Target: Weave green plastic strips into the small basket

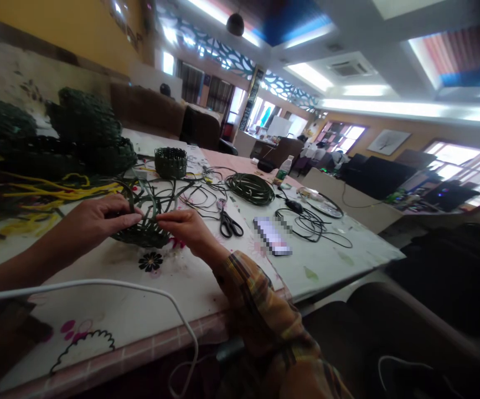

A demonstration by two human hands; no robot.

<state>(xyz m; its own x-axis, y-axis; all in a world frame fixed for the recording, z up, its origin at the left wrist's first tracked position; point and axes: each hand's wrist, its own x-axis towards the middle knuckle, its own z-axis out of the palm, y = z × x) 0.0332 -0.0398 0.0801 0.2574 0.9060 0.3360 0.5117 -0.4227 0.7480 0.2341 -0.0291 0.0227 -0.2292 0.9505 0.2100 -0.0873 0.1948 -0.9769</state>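
Note:
A partly woven dark green basket (142, 235) rests on the patterned tablecloth (111, 310), its loose strips sticking up around the rim. My left hand (109, 215) pinches the near left of the basket between thumb and fingers. On the right side, my right hand (184, 227) grips a strip of the same basket, fingers pressed together. The strip ends between my fingers are mostly hidden. Just beyond stands a small finished green woven basket (170, 162). Black-handled scissors (230, 224) lie to the right of my right hand.
Stacked green baskets (84, 127) and yellow strips (52, 191) occupy the left. A coil of green strip (250, 189), a phone (272, 235), a black cable (306, 224) and a bottle (283, 169) lie or stand to the right. A white cord (98, 282) crosses in front.

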